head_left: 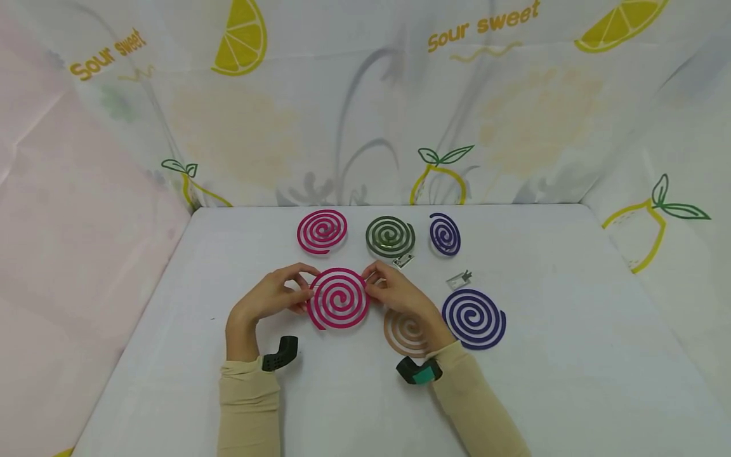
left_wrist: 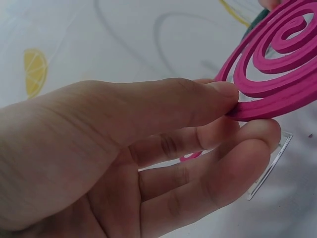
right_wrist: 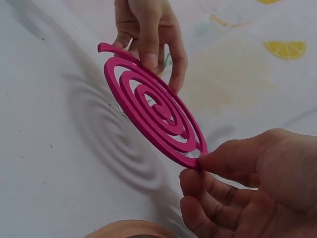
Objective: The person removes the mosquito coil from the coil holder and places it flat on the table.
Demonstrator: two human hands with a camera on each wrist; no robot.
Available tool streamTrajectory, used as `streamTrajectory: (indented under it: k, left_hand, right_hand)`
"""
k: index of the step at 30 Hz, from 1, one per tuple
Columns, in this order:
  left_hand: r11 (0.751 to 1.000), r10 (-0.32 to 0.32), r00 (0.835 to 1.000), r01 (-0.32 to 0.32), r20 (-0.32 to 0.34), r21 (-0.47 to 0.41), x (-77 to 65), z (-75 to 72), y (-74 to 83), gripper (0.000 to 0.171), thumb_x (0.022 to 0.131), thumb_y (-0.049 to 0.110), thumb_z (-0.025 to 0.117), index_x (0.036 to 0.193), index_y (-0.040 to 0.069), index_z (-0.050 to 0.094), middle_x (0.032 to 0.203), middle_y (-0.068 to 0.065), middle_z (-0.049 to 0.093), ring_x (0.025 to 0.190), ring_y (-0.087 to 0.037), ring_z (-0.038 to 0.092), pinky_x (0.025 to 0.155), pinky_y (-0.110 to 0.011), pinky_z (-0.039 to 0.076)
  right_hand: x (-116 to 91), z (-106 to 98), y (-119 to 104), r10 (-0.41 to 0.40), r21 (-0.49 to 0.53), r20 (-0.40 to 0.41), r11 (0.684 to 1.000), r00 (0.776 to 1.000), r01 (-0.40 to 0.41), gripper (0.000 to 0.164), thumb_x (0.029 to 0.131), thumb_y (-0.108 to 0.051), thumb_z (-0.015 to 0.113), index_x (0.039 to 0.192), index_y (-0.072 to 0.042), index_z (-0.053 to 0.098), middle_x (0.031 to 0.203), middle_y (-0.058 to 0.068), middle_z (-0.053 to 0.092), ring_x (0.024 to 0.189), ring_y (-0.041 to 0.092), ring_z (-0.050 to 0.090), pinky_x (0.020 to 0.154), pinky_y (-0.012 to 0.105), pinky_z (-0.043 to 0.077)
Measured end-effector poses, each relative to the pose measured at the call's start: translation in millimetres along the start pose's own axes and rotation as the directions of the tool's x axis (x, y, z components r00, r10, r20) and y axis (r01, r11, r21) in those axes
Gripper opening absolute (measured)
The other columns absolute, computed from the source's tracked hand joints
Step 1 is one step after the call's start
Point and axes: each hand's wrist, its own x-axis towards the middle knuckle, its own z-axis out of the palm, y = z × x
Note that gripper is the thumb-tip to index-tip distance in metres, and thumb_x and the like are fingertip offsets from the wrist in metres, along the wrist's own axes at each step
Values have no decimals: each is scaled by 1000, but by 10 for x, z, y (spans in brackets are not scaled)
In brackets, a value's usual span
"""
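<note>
Both hands hold up a pink mosquito coil (head_left: 341,298) by opposite edges, raised above the table with its shadow below. My left hand (head_left: 274,295) pinches its left edge between thumb and fingers. On the opposite edge, my right hand (right_wrist: 247,183) pinches the rim with thumb and fingertips. A thin clear-edged piece (left_wrist: 270,171) lies under the coil in the left wrist view, partly hidden by the fingers. Beneath my right wrist is a brown coil (head_left: 407,329), partly covered. To the right of it lies a purple coil (head_left: 473,317).
Along the back stand another pink coil (head_left: 322,230), a green coil (head_left: 388,235) and a tilted purple coil (head_left: 444,235). Two small flat coil stands (head_left: 403,261) lie near them. The white table (head_left: 571,381) ends at a lemon-print cloth (head_left: 320,127).
</note>
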Motion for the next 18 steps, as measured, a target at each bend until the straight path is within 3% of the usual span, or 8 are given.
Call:
streamTrajectory:
  k: [11,18]
  left_hand:
    - [1000,-8,1000,8,9,6,23,32,36,34,91,12,60,125,15,54,94,-12,58,67,-18,68,68,-28,57]
    - [1000,-12,999,12,34,10,42,48,46,35,91,11,61,125,15,53,95,-13,59,67,-19,67,67,-30,57]
  right_hand:
    - [-25,-45,-4,17,-17,3,1000,1000,-17,21,95,-9,52,115,-1,53,101,18,59,85,22,60,74,25,49]
    - [-23,-43,-2,-4,-65,-3,998,1000,4,17,94,-6,53,109,-1,55,96,14,59,80,14,56,70,21,47]
